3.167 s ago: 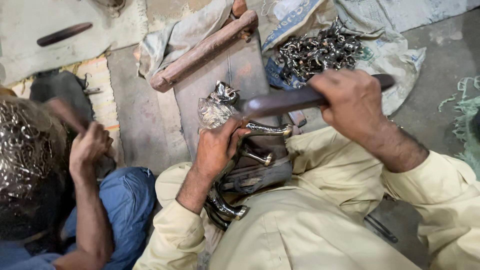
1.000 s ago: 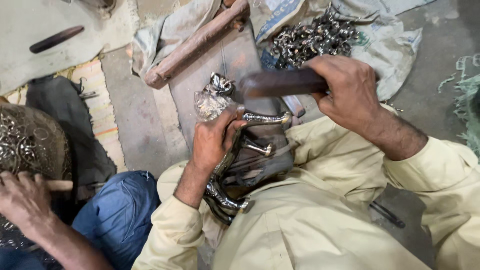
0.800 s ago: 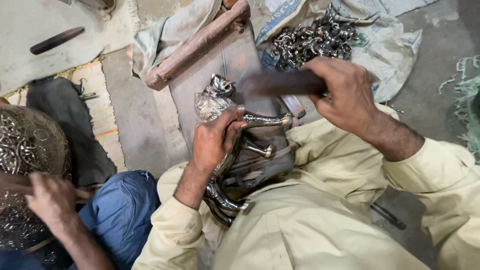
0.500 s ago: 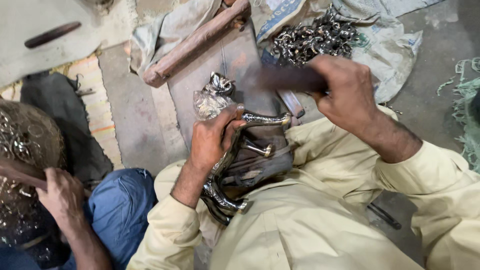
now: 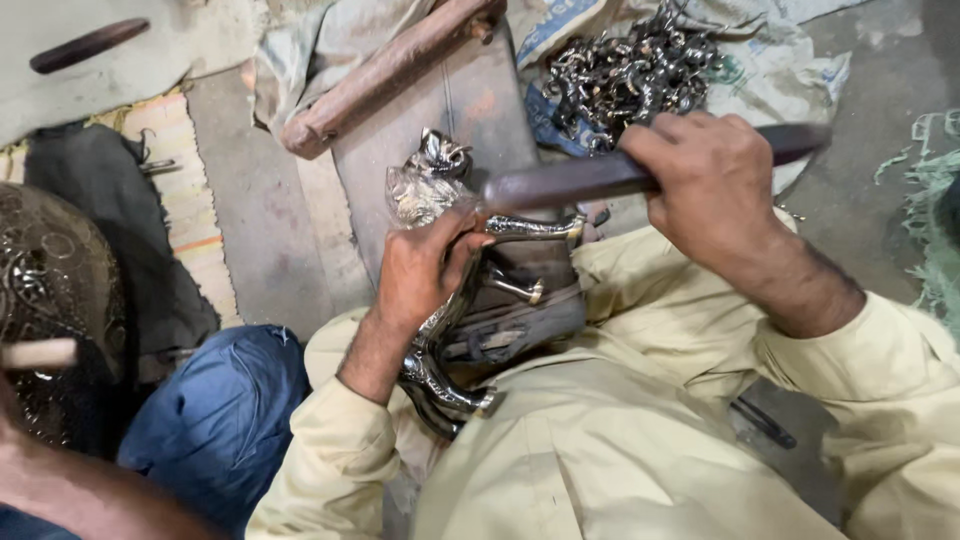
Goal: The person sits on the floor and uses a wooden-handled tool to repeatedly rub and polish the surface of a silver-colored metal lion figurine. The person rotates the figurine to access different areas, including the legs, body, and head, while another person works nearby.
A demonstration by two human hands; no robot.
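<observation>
Now | left hand grip clamped on metal figurine, lengthwise head-away | right hand grip clamped on file, crosswise.

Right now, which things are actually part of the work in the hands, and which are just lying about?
In use:
- metal animal figure, gripped by the left hand
- long dark file-like tool, gripped by the right hand
- flat block under the figure

Lying about:
- pile of small metal pieces
- wooden rod
- dark stick
- embossed metal vessel, beside a co-worker
</observation>
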